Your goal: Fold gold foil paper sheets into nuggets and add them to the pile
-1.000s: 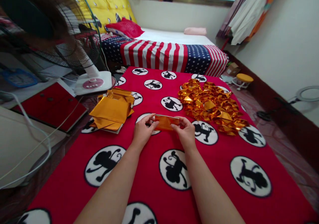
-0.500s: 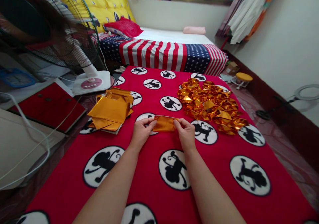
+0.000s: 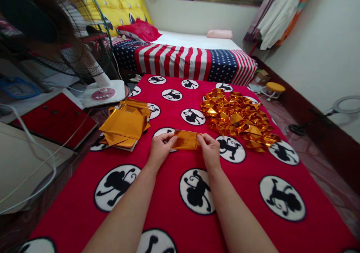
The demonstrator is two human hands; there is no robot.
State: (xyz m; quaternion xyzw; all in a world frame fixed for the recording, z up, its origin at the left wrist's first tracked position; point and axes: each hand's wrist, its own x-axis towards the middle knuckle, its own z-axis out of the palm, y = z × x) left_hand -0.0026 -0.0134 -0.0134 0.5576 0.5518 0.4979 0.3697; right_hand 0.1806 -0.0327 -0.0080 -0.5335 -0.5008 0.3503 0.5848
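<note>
A folded sheet of gold foil paper point(image 3: 186, 140) stretches between my hands over the red cloth point(image 3: 174, 185) with round black-and-white monkey prints. My left hand point(image 3: 162, 146) pinches its left end between thumb and fingers. At the right end, my right hand point(image 3: 209, 148) has the same kind of pinch near the top corner. To the left lies a loose stack of flat gold foil sheets point(image 3: 123, 125). A heap of folded shiny gold foil pieces point(image 3: 236, 118) spreads over the cloth to the right.
A standing fan point(image 3: 104, 93) is at the left, beside a red panel point(image 3: 54, 118) and a white cable point(image 3: 36, 140). Beyond the cloth is a bed with a flag-patterned cover point(image 3: 180, 61). A yellow stool point(image 3: 275, 88) and a ring light point(image 3: 347, 104) stand at the right.
The hands and the foil sheet stay almost in place. The foil tilts slightly, so its surface looks brighter and a little flatter.
</note>
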